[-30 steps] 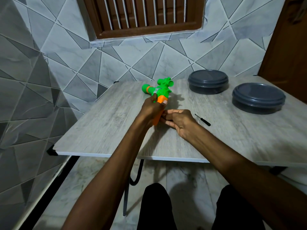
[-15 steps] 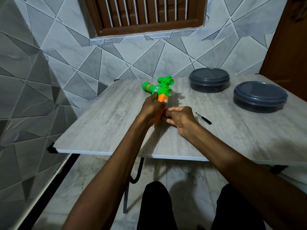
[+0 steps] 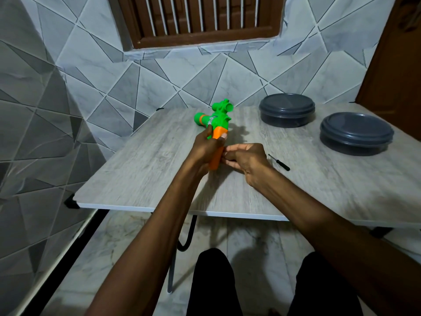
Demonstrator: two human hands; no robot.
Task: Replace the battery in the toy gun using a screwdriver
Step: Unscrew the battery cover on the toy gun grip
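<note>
- Black-clad knees [image 3: 214,281] sit at the near edge, under the two bare forearms that reach out over the table [image 3: 141,174].
- Both forearms run from the near corners toward the middle of the tabletop, converging so the hands meet near its centre.
- Left hand [image 3: 205,147] is wrapped around the orange grip of the toy gun [image 3: 219,124], fingers curled shut on it, thumb up along the left side and one fingertip showing at the right of the grip.
- Right hand [image 3: 247,157] rests just right of the grip, back of the hand up, fingers bent and pinched together against the lower part of the orange handle (whether they hold anything small cannot be told).
- Toy gun stands tilted over the table's middle, handle end nearest, green body and barrel pointing far and left.
- Screwdriver [image 3: 279,162], black and slim, lies flat on the table just right of the right hand, untouched.
- Two dark grey lidded bowls [image 3: 355,133] rest farther right, apart from each other, the farther one close to the tiled wall [image 3: 91,76].
- Brown slatted window [image 3: 200,17] sits high on that wall.
</note>
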